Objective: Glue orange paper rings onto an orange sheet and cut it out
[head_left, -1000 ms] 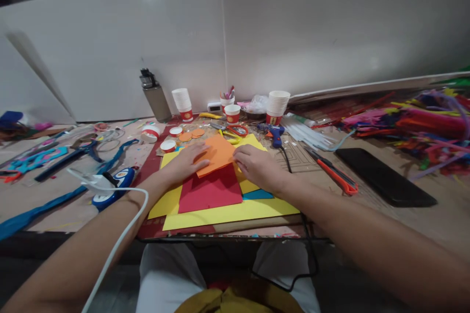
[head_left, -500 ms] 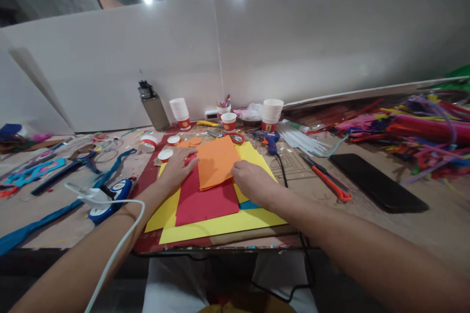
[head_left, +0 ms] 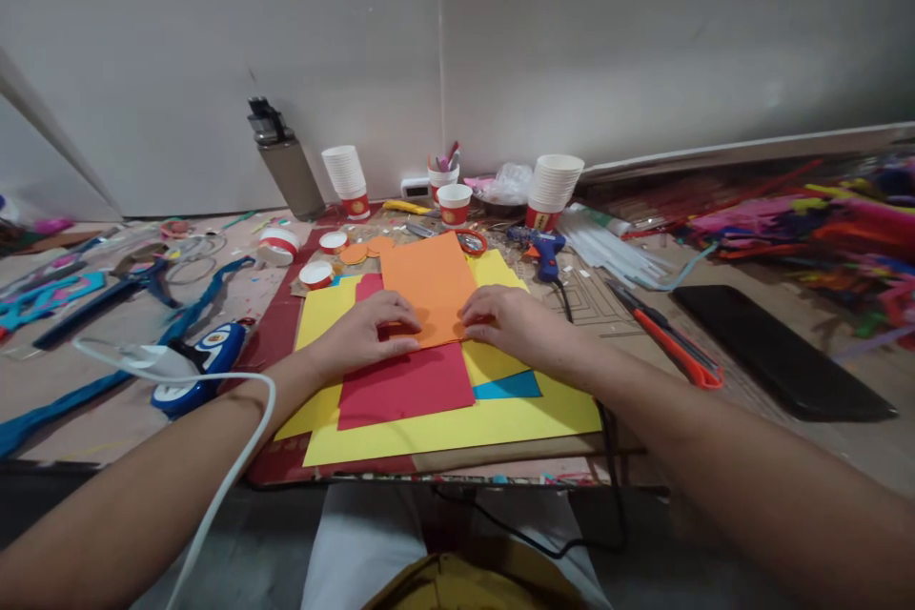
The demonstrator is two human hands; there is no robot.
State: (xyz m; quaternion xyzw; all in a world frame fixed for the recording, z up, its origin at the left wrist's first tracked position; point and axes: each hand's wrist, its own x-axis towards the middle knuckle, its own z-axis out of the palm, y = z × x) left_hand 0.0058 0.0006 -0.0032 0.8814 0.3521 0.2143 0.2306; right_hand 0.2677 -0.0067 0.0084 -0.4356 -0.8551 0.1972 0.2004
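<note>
An orange sheet of paper (head_left: 429, 281), perhaps more than one, lies over a red sheet (head_left: 407, 391). Under these are yellow sheets (head_left: 400, 443), with a blue corner (head_left: 509, 387) showing at the right. My left hand (head_left: 386, 322) is closed at the orange paper's lower left edge, thumb and fingertips against it. At the lower right edge my right hand (head_left: 500, 316) pinches the same paper, its fingertips partly hidden. Orange paper discs (head_left: 354, 254) and short red-and-white cup pieces (head_left: 315, 275) sit just beyond the sheets.
Stacked paper cups (head_left: 554, 186), a bottle (head_left: 290, 172) and a blue glue gun (head_left: 547, 253) stand or lie at the back. To the right are an orange-handled cutter (head_left: 679, 348), a black phone (head_left: 779, 353) and pipe cleaners (head_left: 807, 229). A white cable (head_left: 235, 467) crosses my left forearm.
My left hand has come nearer, down to the orange paper's lower left edge. My right hand has shifted slightly along the right edge. The view has tilted down.
</note>
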